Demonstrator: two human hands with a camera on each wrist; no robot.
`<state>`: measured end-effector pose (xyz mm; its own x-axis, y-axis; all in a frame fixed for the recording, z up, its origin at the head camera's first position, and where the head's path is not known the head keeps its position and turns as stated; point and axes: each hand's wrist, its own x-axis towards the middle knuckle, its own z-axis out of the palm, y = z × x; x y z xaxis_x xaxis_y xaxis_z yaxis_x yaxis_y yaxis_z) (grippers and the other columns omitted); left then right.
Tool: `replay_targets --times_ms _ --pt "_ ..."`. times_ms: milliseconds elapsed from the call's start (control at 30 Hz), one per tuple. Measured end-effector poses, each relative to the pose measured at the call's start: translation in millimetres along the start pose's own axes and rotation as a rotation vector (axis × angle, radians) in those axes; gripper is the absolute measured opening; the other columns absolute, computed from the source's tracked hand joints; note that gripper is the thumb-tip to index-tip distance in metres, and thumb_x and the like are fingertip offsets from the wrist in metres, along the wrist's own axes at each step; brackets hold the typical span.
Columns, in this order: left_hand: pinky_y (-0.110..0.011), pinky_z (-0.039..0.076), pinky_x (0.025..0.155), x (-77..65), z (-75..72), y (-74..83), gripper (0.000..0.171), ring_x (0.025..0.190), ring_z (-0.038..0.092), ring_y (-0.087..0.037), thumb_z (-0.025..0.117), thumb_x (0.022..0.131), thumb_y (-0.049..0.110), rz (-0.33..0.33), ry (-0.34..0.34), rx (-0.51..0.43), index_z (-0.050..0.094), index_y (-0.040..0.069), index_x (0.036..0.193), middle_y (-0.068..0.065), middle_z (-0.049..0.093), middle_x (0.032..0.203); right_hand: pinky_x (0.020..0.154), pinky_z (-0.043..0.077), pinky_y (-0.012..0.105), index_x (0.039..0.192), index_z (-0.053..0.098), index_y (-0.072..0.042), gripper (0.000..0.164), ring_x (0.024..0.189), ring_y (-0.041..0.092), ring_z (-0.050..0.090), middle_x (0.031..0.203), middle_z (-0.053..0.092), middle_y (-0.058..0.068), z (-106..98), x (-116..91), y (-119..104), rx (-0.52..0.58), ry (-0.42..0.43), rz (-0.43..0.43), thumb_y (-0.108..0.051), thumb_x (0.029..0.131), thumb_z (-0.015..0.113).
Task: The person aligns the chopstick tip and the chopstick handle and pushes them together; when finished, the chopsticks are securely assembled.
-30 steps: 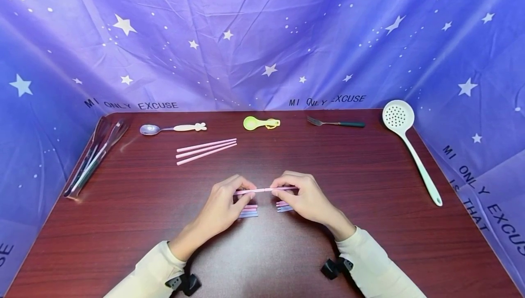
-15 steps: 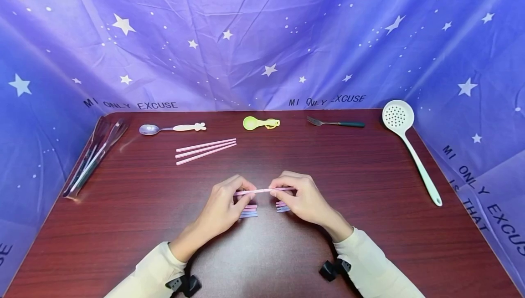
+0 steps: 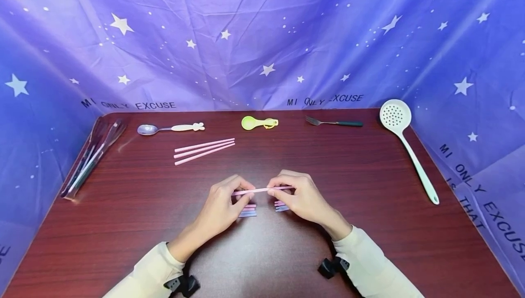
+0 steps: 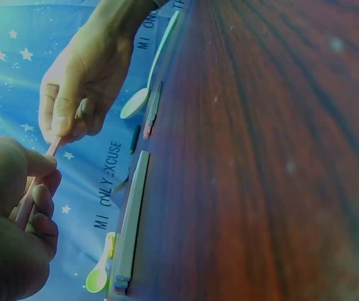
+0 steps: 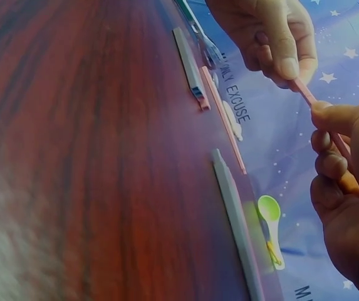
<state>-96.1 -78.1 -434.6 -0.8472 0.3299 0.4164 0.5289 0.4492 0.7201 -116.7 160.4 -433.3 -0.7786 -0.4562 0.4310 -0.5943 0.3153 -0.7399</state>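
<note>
A slim pink stick [image 3: 261, 190] runs level between both hands, a little above the table. My left hand [image 3: 223, 202] pinches its left part between thumb and fingers. On its right part, my right hand [image 3: 305, 197] holds with thumb and fingertips. Only a short middle stretch shows between the fingertips, and the right wrist view shows this stretch of pink stick [image 5: 304, 93] too. Below the left hand lie short pink and blue pieces [image 3: 248, 211], partly hidden by it. More short pieces [image 3: 281, 207] lie under the right hand, partly covered.
Three long pink sticks [image 3: 204, 151] lie behind the left hand. Along the back are a spoon [image 3: 180, 128], a green measuring spoon [image 3: 258, 123] and a fork [image 3: 338, 123]. A skimmer [image 3: 412, 152] lies right, a clear bag of utensils [image 3: 92, 159] left.
My right hand has shifted slightly left toward the left hand. A joint seen earlier in the middle of the pink stick no longer shows, and the visible stretch is shorter.
</note>
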Motion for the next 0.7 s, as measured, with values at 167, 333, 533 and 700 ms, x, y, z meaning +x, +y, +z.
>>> replay_targets --times_ms 167,333,533,700 --pt "-0.020 0.050 0.067 0.1 -3.7 -0.5 0.011 0.074 0.057 -0.002 0.079 0.089 0.007 0.005 -0.006 0.021 0.074 0.016 0.095 0.009 0.070 0.087 0.062 0.049 0.019 0.093 0.077 -0.014 0.006 0.072 0.004 0.058 0.080 0.067 -0.004 -4 1 1 0.013 -0.022 0.031 -0.009 0.090 0.079" --pt "-0.022 0.051 0.069 0.4 -10.9 -3.3 0.011 0.076 0.059 -0.004 0.079 0.089 0.008 -0.010 -0.011 0.045 0.075 0.016 0.095 0.009 0.071 0.089 0.065 0.050 0.020 0.094 0.077 -0.014 0.006 0.075 0.005 0.059 0.082 0.068 -0.004 -10 -1 6 -0.004 -0.019 0.074 -0.011 0.090 0.080" --pt "-0.020 0.044 0.059 -3.0 -26.4 -9.6 0.015 0.066 0.053 -0.007 0.081 0.086 0.006 -0.026 0.035 0.072 0.076 0.016 0.095 0.009 0.060 0.077 0.068 0.051 0.022 0.095 0.078 -0.015 0.006 0.077 0.005 0.061 0.083 0.069 -0.007 -16 -1 9 -0.025 -0.018 0.102 -0.013 0.090 0.080" --pt "-0.019 0.043 0.058 -4.8 -37.2 -14.6 0.015 0.064 0.053 -0.006 0.082 0.086 0.006 -0.033 0.059 0.102 0.077 0.017 0.095 0.009 0.059 0.075 0.069 0.052 0.021 0.097 0.078 -0.015 0.006 0.078 0.006 0.062 0.085 0.070 -0.007 -18 0 9 -0.017 -0.017 0.104 -0.013 0.091 0.079"
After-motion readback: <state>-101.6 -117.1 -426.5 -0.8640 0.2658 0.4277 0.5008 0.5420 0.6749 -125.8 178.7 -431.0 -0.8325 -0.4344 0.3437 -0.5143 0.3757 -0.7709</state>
